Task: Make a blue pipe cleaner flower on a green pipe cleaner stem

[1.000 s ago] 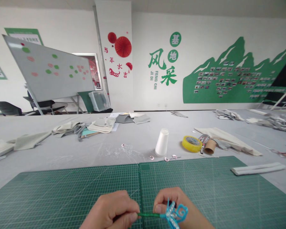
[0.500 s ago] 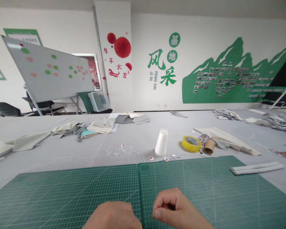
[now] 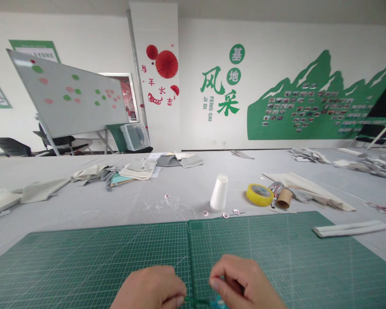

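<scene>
At the bottom of the head view, my left hand [image 3: 151,286] is closed, its thumb and fingers pinched at the left end of a thin green item with a light-blue end [image 3: 219,301]. The picture's lower edge cuts this item off, so its kind is unclear. My right hand [image 3: 244,281] is curled just to the right, thumb tip against the index finger; whatever it pinches is too small to make out. Both hands are over the green cutting mats [image 3: 109,249]. Beyond them stands a white thread cone [image 3: 219,193], with small pinkish rings [image 3: 225,215] near its base.
Yellow tape [image 3: 259,195] and a cardboard tube [image 3: 284,198] lie right of the cone. A folded pale fabric strip [image 3: 350,228] rests across the right mat's edge. Loose thread [image 3: 176,206] and fabric pieces [image 3: 138,168] lie farther back. A whiteboard [image 3: 73,98] stands behind the table.
My left hand has risen slightly, bringing its fingertips into sight. A green and light-blue item now shows between the hands at the bottom edge. The right hand has shifted a little.
</scene>
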Available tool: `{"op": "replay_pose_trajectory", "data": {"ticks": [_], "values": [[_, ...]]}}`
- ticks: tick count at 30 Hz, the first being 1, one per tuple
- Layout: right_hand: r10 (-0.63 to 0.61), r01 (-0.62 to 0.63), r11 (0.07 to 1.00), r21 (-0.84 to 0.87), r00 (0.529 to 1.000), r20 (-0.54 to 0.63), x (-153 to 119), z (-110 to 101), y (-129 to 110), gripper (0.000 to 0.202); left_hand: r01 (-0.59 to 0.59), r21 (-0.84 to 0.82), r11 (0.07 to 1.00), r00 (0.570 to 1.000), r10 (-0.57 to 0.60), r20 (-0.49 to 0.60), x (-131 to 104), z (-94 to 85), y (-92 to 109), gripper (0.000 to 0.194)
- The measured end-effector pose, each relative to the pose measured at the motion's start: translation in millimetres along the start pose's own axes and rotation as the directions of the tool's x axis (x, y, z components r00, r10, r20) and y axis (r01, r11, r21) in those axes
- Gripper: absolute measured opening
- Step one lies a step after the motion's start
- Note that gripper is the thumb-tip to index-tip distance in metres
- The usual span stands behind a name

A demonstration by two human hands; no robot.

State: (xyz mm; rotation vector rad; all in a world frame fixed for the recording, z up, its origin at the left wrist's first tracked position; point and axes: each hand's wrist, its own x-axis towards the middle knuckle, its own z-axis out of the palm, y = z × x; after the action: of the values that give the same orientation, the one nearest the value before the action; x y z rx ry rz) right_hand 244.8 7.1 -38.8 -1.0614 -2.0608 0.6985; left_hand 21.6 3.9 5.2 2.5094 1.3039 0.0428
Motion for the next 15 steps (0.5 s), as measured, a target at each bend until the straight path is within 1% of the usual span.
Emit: {"op": "replay_pose_trajectory", "data": {"ticks": [2, 4, 7, 10, 12, 15], "values": [[-0.091, 0.088, 0.988, -0.128, 0.996, -0.015, -2, -2, -5, 0.019, 0.082, -0.044, 0.996, 0.996, -0.084, -0.039, -1, 2.0, -1, 0.024], [-0.180, 0.171, 0.960, -0.224, 0.984, -0.020, -4, -2, -8, 0.021, 0.146, -0.079, 0.986, 0.982, -0.154, -0.106, -2, 7.0, -5, 0.026], [-0.259, 0.238, 0.919, -0.313, 0.965, -0.028, -5, 0, -8, 0.024, 0.192, -0.150, 0.970, 0.952, -0.221, -0.210, -3, 14.6, -11, 0.028], [-0.258, 0.237, 0.921, -0.308, 0.966, -0.030, -4, 3, -4, 0.025, 0.176, -0.277, 0.945, 0.920, -0.258, -0.295, -2, 18.5, -14, 0.027], [-0.219, 0.207, 0.949, -0.237, 0.976, -0.023, -3, 5, -3, 0.024, 0.136, -0.373, 0.918, 0.905, -0.268, -0.330, -1, 18.6, -13, 0.026], [-0.140, 0.138, 0.983, -0.120, 0.990, -0.006, -2, 6, -2, 0.022, 0.089, -0.474, 0.876, 0.901, -0.274, -0.336, -1, 16.4, -10, 0.023]]}}
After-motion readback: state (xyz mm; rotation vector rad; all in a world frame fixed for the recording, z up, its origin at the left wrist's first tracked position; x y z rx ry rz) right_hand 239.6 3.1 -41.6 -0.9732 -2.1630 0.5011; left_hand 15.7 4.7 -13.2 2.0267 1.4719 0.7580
